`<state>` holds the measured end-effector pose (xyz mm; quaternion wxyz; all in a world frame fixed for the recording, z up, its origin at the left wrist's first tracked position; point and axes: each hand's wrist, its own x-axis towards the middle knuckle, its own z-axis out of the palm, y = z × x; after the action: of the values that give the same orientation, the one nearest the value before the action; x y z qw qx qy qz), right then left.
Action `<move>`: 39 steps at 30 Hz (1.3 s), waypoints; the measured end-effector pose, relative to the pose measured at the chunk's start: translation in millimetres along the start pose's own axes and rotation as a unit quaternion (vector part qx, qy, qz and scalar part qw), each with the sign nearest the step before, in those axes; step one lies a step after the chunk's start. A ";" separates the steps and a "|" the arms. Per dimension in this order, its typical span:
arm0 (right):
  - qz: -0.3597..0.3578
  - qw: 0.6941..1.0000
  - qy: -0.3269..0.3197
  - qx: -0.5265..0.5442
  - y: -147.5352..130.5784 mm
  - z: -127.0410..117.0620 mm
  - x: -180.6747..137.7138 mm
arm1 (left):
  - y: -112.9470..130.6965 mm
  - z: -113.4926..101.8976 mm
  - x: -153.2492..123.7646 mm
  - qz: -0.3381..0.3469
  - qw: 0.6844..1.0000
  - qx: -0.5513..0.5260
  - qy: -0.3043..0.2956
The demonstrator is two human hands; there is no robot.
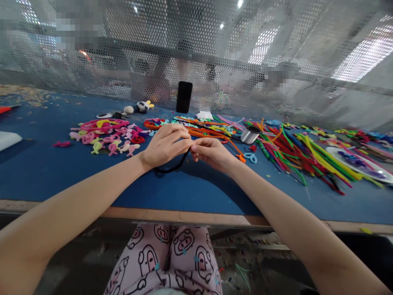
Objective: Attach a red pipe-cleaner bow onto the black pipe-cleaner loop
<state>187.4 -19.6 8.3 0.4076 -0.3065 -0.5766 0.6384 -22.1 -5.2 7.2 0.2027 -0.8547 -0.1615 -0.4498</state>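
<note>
A black pipe cleaner (175,168) hangs in a curve below my two hands, just over the blue tabletop. My left hand (168,144) is closed on it, fingers bent over and the back of the hand towards me. Fingertip to fingertip with it, my right hand (210,152) pinches at the same spot; the bit between its thumb and forefinger is mostly hidden. Behind the hands lie orange pipe cleaners (202,133). To the left is a heap of pink and yellow twisted pipe-cleaner shapes (113,137).
A spool of silver wire (249,135) stands right of my hands. Many coloured pipe cleaners (307,153) and a white plate (334,153) spread further right. A black phone (184,97) leans on the perforated metal screen (123,57). A panda figure (141,107) lies at the back left.
</note>
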 end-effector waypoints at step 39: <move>-0.024 0.991 0.113 -0.064 -2.0 -10.5 2.5 | 0.9 14.6 2.1 -0.447 0.814 -0.368 -0.042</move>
<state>195.6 -12.3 8.9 0.4651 -0.3882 -0.5734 0.5515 -10.2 1.4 1.3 -0.3574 -0.7170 -0.3567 -0.4806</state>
